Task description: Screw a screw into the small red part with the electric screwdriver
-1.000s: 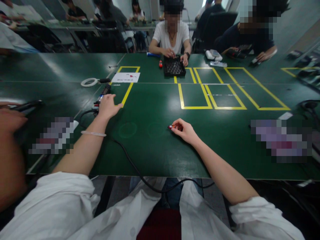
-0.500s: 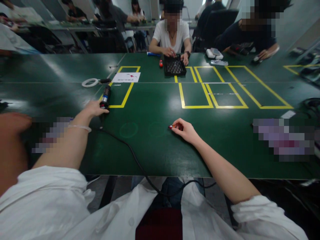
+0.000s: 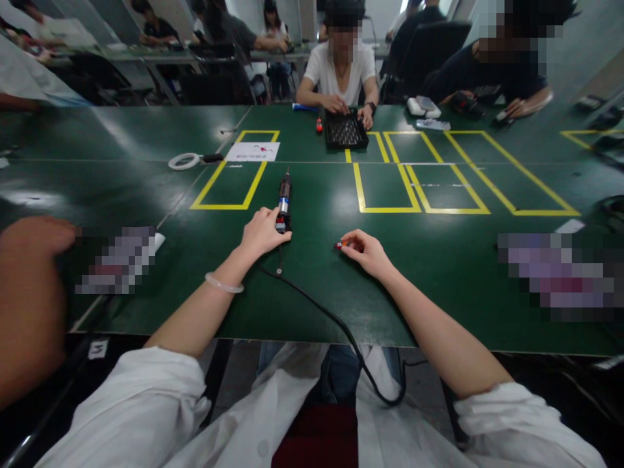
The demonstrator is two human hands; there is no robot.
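Observation:
My left hand (image 3: 262,232) is closed around the lower end of a corded electric screwdriver (image 3: 283,200), a dark tool with a blue band that lies pointing away from me on the green table (image 3: 302,286). Its black cable (image 3: 336,322) trails back over the table's near edge. My right hand (image 3: 368,250) rests on the table a little to the right, fingers pinched on a small red part (image 3: 338,246).
Yellow tape rectangles (image 3: 419,188) mark the table. A white tape roll (image 3: 184,160) and a white card (image 3: 253,151) lie at the left rear. Across, a person in a white shirt handles a black tray (image 3: 345,130). Another person's arm (image 3: 29,292) is at my left.
My left hand reached to the screwdriver at the left, took hold of it and brought it rightward to the middle of the table. My right hand stayed put with the red part.

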